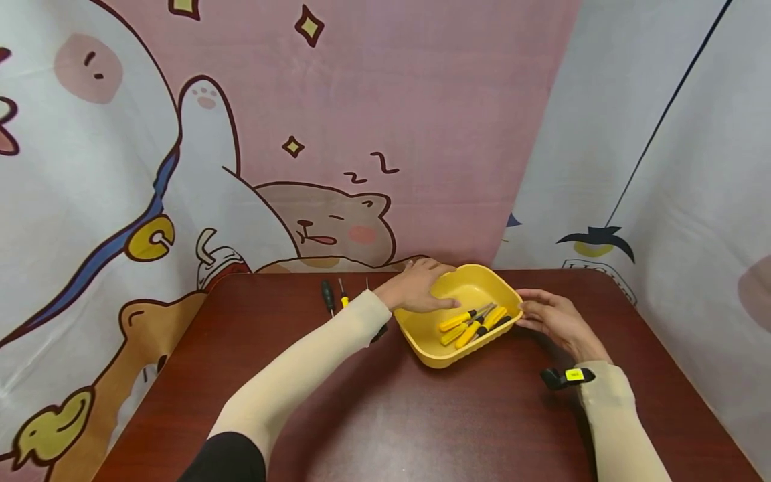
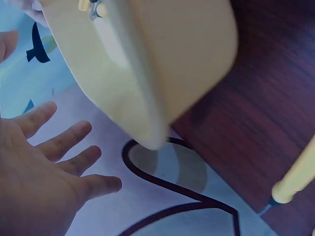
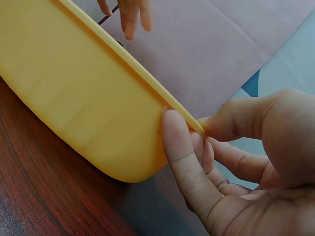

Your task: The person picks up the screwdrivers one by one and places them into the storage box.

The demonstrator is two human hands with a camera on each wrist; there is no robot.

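A yellow plastic basin stands tilted over the far part of the table. Several screwdrivers with yellow and black handles lie together inside it, toward its right side. My right hand pinches the basin's right rim between thumb and fingers; in the right wrist view, the thumb is over the rim and fingers press the outer wall. My left hand reaches over the basin's left edge. Its fingers are spread and straight in the left wrist view, with nothing held.
On the table, left of the basin, lie a dark-handled screwdriver and a yellow-handled screwdriver, with another thin shaft partly behind my left arm. A printed cloth hangs right behind the table's far edge.
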